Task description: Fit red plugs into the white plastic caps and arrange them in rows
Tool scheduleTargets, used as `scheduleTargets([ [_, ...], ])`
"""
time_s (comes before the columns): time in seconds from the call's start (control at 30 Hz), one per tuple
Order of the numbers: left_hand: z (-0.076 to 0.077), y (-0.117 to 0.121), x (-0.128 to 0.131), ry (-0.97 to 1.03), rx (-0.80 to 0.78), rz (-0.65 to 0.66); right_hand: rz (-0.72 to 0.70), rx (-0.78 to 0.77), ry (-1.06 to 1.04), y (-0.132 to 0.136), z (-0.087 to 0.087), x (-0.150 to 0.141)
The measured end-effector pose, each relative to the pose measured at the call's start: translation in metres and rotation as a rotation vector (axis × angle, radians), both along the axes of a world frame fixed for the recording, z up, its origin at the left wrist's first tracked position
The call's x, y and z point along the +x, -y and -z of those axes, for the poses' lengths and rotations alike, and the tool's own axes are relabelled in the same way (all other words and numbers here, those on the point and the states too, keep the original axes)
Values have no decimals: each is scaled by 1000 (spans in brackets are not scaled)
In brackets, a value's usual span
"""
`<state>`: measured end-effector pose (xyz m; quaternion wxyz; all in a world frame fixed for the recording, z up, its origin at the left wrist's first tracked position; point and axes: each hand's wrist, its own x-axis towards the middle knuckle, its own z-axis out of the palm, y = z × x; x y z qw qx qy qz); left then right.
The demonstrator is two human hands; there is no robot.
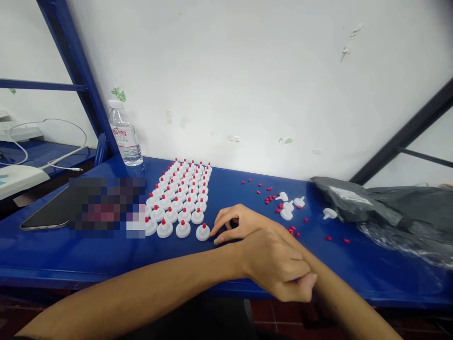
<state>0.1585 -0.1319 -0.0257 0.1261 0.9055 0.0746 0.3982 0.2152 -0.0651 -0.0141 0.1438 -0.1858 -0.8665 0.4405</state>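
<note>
Several rows of white caps with red tips (pixel 180 198) stand on the blue table (pixel 226 262). My right hand (pixel 240 223) reaches in from the lower right, fingers bent. Its thumb and fingertips pinch at the edge of the last white cap (pixel 203 232) in the front row. My left hand (pixel 279 264) crosses over from the lower left and lies on my right forearm, fingers curled against it. Loose white caps (pixel 287 206) and small red pieces (pixel 269 198) lie scattered just beyond my right hand.
A water bottle (pixel 124 134) stands at the back by a blue frame post (pixel 76 71). A phone (pixel 47 213) lies at the left beside a blurred patch. Grey plastic bags (pixel 382 208) fill the right end. A white wall rises right behind the table.
</note>
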Motion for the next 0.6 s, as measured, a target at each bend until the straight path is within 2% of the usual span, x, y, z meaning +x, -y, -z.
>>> scheduleTargets([
  [0.13, 3, 1, 2, -21, 15, -11, -30, -32, 59, 2, -1, 0],
  [0.27, 4, 2, 2, -48, 96, -48, -9, -33, 114, 2, -1, -1],
  [0.43, 9, -2, 5, 25, 233, -65, 18, -26, 130, 0, 1, -1],
  [0.6, 13, -5, 7, 103, 300, -66, 9, -39, 96, 2, 0, -1],
])
